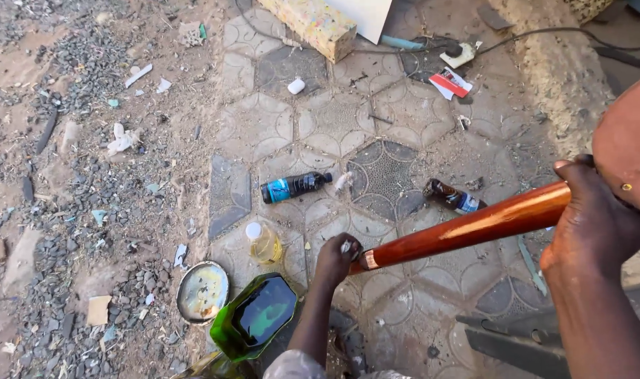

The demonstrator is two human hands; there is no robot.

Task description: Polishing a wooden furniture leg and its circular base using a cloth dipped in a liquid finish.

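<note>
I have one view only, from the camera on the person's head. It looks steeply down and slightly forward at patterned paving stones [334,126] and the gravel strip [74,210] to their left. It sits close: the right hand [594,224] fills the right edge, the left hand [337,260] lies lower centre. No second view overlaps it.
</note>
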